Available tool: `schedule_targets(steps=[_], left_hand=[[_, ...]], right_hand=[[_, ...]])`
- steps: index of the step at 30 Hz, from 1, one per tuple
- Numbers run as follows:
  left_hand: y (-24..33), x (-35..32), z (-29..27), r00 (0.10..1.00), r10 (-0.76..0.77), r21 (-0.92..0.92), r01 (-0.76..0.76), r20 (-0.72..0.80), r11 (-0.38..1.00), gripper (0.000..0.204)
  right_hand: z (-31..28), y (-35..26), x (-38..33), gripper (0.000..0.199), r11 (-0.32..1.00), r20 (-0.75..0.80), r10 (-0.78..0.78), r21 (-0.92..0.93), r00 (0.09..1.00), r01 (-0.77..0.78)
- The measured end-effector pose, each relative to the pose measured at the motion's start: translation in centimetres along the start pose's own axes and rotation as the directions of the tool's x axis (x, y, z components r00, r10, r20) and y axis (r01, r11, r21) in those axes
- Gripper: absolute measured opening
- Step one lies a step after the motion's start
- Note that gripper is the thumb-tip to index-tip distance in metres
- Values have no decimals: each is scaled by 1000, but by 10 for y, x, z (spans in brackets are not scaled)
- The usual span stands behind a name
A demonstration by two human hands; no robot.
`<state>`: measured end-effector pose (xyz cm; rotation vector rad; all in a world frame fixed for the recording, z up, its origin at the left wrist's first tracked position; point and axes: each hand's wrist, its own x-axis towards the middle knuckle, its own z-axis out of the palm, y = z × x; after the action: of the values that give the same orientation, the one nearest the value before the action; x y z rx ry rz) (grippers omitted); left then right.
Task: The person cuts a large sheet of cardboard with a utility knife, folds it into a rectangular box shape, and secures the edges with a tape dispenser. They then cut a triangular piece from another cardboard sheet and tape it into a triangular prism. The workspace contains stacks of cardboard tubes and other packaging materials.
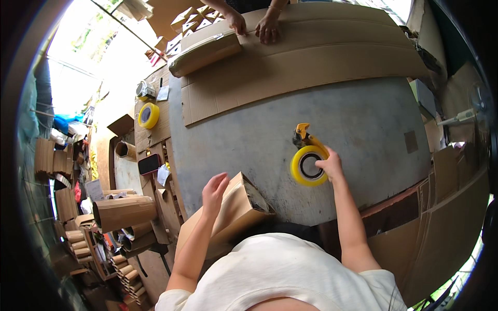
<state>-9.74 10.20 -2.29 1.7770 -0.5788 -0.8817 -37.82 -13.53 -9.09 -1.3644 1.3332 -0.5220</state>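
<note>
My right hand (332,165) grips a tape dispenser (303,132) loaded with a large yellow roll of tape (297,169), over the grey tabletop (249,129). The thumb lies across the roll's side, and some fingers are hidden behind the dispenser. At the table's near edge a brown cardboard box (228,205) stands tilted against my front. My left hand (213,192) is just above its left side with its fingers stretched out, holding nothing. Whether that hand touches the cardboard cannot be made out.
Across the table a co-worker's hands (268,28) rest on a long flat cardboard sheet (311,62), beside a folded cardboard piece (205,54). To the left are a spare yellow tape roll (149,115), a phone (149,164) and cardboard tubes (124,213). Cardboard sheets (451,202) lean at right.
</note>
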Motion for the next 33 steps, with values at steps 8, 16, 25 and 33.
schedule_targets(steps=[8,16,25,33], left_hand=[[77,58,44,805,-500,-328,589,320,738,63],[65,57,21,795,-534,-393,607,289,691,25],[42,51,19,862,-497,-295,503,103,812,16],[49,50,15,931,-364,-226,362,34,905,17]], right_hand=[[54,-102,-55,75,881,231,-402,-166,886,443],[77,-104,-56,59,838,311,-407,-246,859,486],[81,-101,-55,64,891,470,-318,-148,823,429],[62,-110,-69,85,846,579,-279,-230,767,481]])
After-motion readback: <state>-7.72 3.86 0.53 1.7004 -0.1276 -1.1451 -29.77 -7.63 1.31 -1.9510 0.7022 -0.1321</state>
